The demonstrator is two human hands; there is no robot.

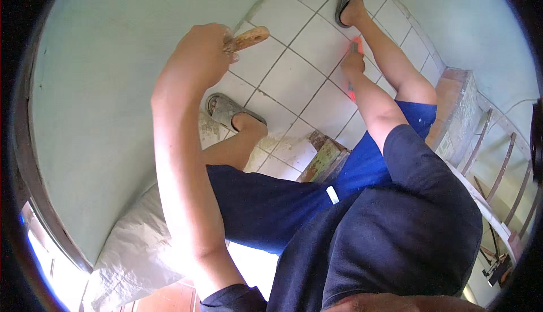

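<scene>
My left hand (198,55) is raised beside the pale green wall (107,86), its fingers closed around a tool with a worn wooden handle (251,39). The handle's end, with a hole in it, sticks out to the right; the tool's head is hidden behind the hand. Lower and to the right, my right hand (353,63) is closed on a bright red-orange tool (352,93) with a greyish part near its upper end. Its edges show above and below the fist, over the tiled floor. The hand hides most of its shape, so I cannot tell its kind.
White floor tiles (288,80) with dark joints run between two walls. A paint-stained wooden piece (323,159) lies between my legs. At right stand a splattered block (458,108) and a ladder-like frame (500,179). A whitish sack (133,250) leans at lower left.
</scene>
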